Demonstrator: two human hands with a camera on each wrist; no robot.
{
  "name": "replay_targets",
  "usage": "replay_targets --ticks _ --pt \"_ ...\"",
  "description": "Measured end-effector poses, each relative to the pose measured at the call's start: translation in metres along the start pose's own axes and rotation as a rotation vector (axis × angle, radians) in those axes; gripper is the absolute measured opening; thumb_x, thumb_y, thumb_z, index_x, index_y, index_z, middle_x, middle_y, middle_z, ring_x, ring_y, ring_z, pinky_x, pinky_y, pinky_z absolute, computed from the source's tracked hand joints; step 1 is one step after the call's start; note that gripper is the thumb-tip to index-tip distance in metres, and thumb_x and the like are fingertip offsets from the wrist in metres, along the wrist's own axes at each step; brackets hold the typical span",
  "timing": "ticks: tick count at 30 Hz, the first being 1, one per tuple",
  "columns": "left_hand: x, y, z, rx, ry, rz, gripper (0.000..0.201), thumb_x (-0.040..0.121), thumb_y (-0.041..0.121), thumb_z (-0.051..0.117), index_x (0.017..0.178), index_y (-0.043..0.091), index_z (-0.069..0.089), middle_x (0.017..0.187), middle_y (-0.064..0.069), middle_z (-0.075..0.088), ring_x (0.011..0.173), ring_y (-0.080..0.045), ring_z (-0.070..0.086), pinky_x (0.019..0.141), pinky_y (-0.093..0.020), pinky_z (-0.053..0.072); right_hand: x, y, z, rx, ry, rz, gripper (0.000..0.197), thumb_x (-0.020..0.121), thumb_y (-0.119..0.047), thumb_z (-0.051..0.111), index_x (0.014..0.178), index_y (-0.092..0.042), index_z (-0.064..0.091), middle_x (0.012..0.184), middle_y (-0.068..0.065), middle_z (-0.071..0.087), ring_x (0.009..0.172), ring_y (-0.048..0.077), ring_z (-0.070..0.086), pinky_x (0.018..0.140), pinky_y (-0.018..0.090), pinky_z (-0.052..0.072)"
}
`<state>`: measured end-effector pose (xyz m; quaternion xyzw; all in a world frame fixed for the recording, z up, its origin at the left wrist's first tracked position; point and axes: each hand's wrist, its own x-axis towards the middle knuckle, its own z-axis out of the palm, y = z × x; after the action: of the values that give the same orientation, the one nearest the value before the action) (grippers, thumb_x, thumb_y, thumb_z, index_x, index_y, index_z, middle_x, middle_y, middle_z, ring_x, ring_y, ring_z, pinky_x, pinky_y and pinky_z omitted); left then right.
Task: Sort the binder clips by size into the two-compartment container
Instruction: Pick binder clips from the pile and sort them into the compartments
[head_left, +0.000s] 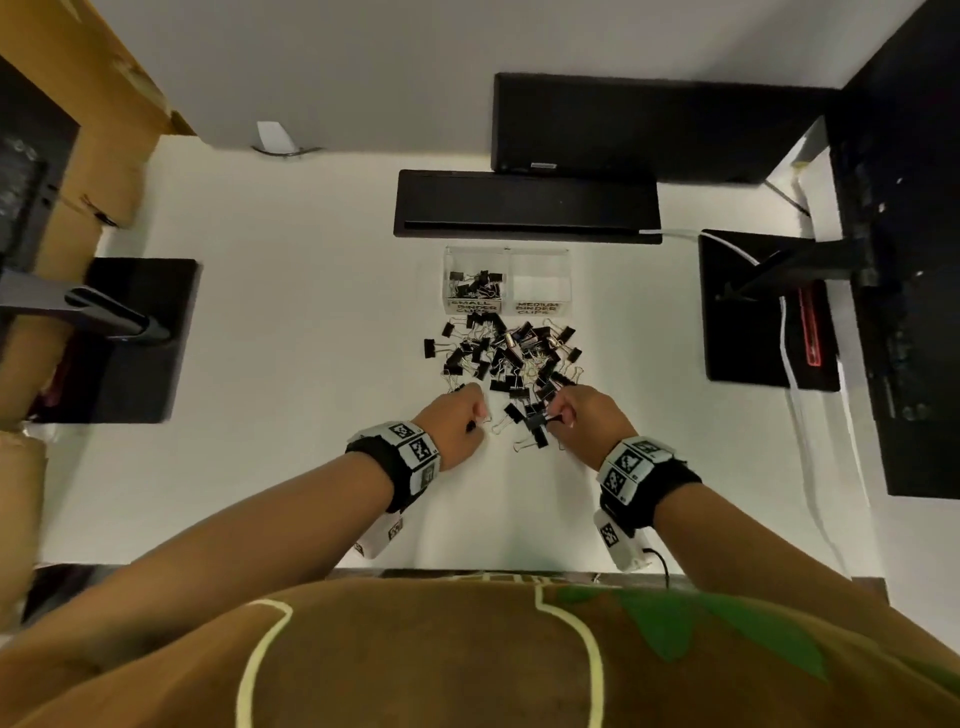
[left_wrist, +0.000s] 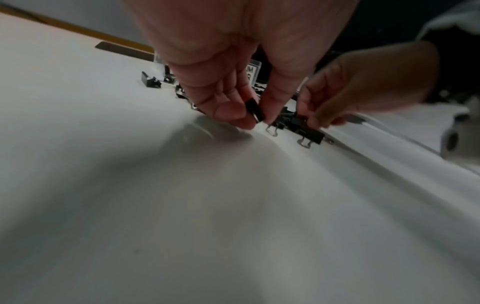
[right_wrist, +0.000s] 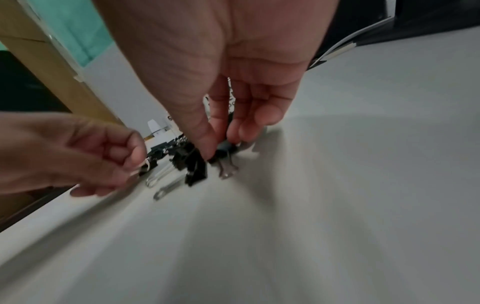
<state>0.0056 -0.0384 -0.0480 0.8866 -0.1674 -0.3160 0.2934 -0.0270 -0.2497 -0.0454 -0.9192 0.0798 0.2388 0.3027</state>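
A clear two-compartment container (head_left: 567, 283) stands at mid-table. Its left side, labelled small, holds several black binder clips (head_left: 478, 286); the right side, labelled medium, looks empty. A loose pile of black clips (head_left: 509, 358) lies just in front of it. At the pile's near edge my left hand (head_left: 475, 421) pinches a small black clip (left_wrist: 253, 111) between thumb and fingers just above the table. My right hand (head_left: 558, 415) pinches another black clip (right_wrist: 223, 150) by its body, its wire handles pointing down. A few clips (right_wrist: 194, 170) lie between the two hands.
A long black bar (head_left: 524, 205) lies behind the container. Black stand bases sit on the left (head_left: 135, 338) and right (head_left: 763, 306). A white cable (head_left: 800, 415) runs down the right side. Cardboard boxes (head_left: 93, 171) stand at the far left.
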Motion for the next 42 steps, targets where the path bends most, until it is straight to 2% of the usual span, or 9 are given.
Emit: replay_targets --ticks 4,9,14,19,26,30,32,37,42 --pt "0.004 0.006 -0.002 -0.164 0.094 -0.105 0.020 0.092 0.005 0.043 0.109 0.010 0.052 0.069 0.005 0.047 0.058 -0.012 0.045 0.060 -0.025 0.041 -0.004 -0.001 0.006 0.008 -0.026 -0.023 0.014 0.084 -0.024 0.065 0.095 -0.017 0.061 0.074 -0.014 0.039 0.071 0.009 0.044 0.065 0.022 0.037" --pt "0.009 0.028 -0.001 -0.010 0.092 -0.088 0.019 0.099 0.020 0.033 0.104 0.010 0.049 0.068 0.003 0.050 0.054 -0.011 0.043 0.052 -0.026 0.037 -0.001 0.000 -0.004 0.035 0.053 -0.025 0.009 0.084 -0.019 0.062 0.093 -0.020 0.062 0.084 -0.006 0.049 0.075 0.011 0.049 0.067 0.022 0.040" --pt "0.012 0.041 0.012 0.247 -0.005 0.039 0.021 0.094 0.028 0.049 0.111 0.016 0.047 0.094 -0.004 0.060 0.082 -0.023 0.059 0.067 -0.031 0.046 -0.002 -0.003 0.003 -0.010 0.012 -0.054 0.011 0.083 -0.018 0.063 0.093 -0.019 0.061 0.085 -0.003 0.049 0.077 0.015 0.050 0.070 0.027 0.043" --pt "0.012 0.036 0.012 0.297 -0.027 -0.018 0.023 0.095 0.021 0.045 0.115 0.009 0.046 0.111 -0.012 0.058 0.097 -0.029 0.057 0.079 -0.039 0.050 0.000 -0.002 0.000 -0.052 0.010 -0.002 0.011 0.083 -0.020 0.063 0.094 -0.019 0.063 0.088 -0.006 0.049 0.081 0.013 0.050 0.071 0.025 0.041" --pt "0.005 0.019 0.006 0.263 -0.033 -0.013 0.020 0.090 0.020 0.048 0.109 0.014 0.052 0.113 -0.006 0.059 0.099 -0.023 0.055 0.080 -0.032 0.047 0.004 -0.010 -0.001 -0.014 0.032 -0.082 0.026 0.086 -0.019 0.060 0.112 -0.019 0.058 0.091 -0.003 0.048 0.081 0.014 0.047 0.070 0.026 0.038" --pt "0.004 0.020 0.001 0.204 0.069 -0.045 0.021 0.093 0.022 0.048 0.111 0.012 0.047 0.092 -0.001 0.054 0.079 -0.018 0.049 0.067 -0.028 0.039 0.002 -0.015 0.015 -0.085 -0.018 -0.125 0.029 0.087 -0.029 0.060 0.116 -0.022 0.057 0.096 -0.006 0.045 0.091 0.011 0.047 0.081 0.030 0.046" --pt "0.008 0.020 0.001 0.169 0.112 -0.063 0.025 0.094 0.024 0.048 0.116 0.013 0.044 0.088 0.001 0.050 0.079 -0.018 0.049 0.067 -0.028 0.038 -0.001 -0.015 0.021 -0.099 -0.038 -0.134 0.025 0.088 -0.028 0.058 0.113 -0.022 0.058 0.098 -0.005 0.047 0.094 0.014 0.049 0.084 0.032 0.046" --pt "0.014 0.020 0.004 0.151 0.109 -0.025 0.027 0.092 0.019 0.051 0.118 0.016 0.046 0.103 -0.007 0.061 0.094 -0.025 0.057 0.076 -0.033 0.047 -0.006 -0.010 0.015 -0.060 -0.037 -0.144 0.015 0.086 -0.029 0.061 0.099 -0.022 0.061 0.089 -0.006 0.048 0.083 0.011 0.047 0.074 0.025 0.042" --pt "0.014 0.020 0.009 0.196 0.078 0.018 0.024 0.092 0.017 0.050 0.116 0.019 0.049 0.107 -0.007 0.059 0.092 -0.024 0.057 0.073 -0.031 0.045 -0.002 0.004 -0.009 0.029 0.114 -0.040 0.014 0.089 -0.021 0.058 0.102 -0.019 0.062 0.090 -0.003 0.053 0.081 0.012 0.052 0.074 0.025 0.043"
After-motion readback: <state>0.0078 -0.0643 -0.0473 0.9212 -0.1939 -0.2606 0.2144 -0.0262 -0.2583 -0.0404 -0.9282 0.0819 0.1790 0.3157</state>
